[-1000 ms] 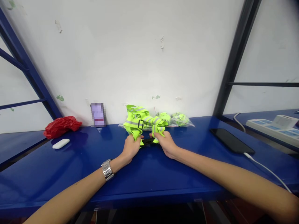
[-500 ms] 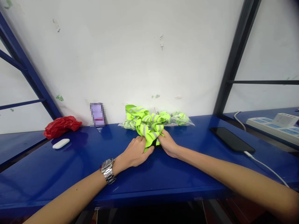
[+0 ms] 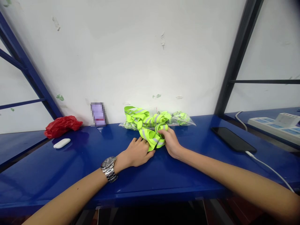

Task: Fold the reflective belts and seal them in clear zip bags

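A: What could be going wrong here?

B: The reflective strap bundle (image 3: 152, 137) is looking loose and springy, with loops sticking up. The left hand (image 3: 137, 153) is lying flat and unclenched, its fingers only pressing on the bundle's lower left edge. I judge the folds could be springing apart if that pressure is easing off.

A: And the right hand?

B: The right hand (image 3: 172, 142) is curling its fingers round a loop on the bundle's right side and pinching it. A hard pull from there could be dragging the strap's tail, which is running up toward the clear bag (image 3: 185, 119) by the wall, and tugging that bag along the blue shelf (image 3: 150, 181).

A: Where is the bundle sitting, then?

B: It is lying on the shelf just above the middle of the frame, between the two hands and touching both. The left hand is lying below and left of it, the right hand at its right. The phone (image 3: 233, 139) and its cable (image 3: 269, 168) are lying well apart at the right of the frame, so they are hardly being endangered.
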